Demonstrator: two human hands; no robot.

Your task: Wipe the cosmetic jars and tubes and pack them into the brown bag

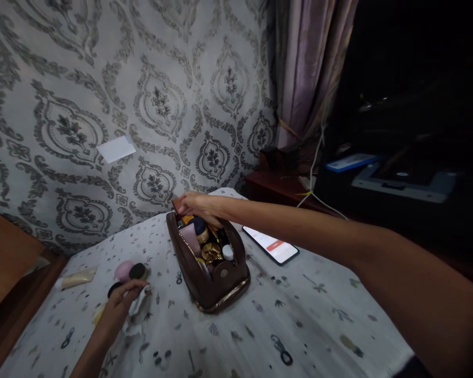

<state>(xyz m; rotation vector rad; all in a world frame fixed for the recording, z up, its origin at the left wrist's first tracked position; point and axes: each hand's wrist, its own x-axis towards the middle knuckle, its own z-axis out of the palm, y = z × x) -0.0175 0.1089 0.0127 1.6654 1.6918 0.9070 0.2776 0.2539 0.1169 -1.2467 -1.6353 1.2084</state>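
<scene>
A brown cosmetic bag point(185, 278) lies unzipped on the patterned cloth. Packed inside are a pink tube point(189, 237), a jar with a dark blue lid point(199, 227), a gold item point(212, 253) and a white-capped container point(228, 252). My right hand point(197, 203) reaches over the bag's far end, its fingers curled around a reddish-brown piece point(177, 203); whether that belongs to the bag I cannot tell. To the left, my left hand point(122, 300) pinches a crumpled white tissue point(139, 310). Just beyond it are a dark-lidded jar point(137, 271) and a pink round item point(124, 270).
A smartphone point(274, 245) with a lit screen lies right of the bag. At the far left is a beige tube point(79, 278). Behind stands a patterned wall with a white card point(116, 149); a white cable point(312, 178) hangs beside the curtain point(305, 68).
</scene>
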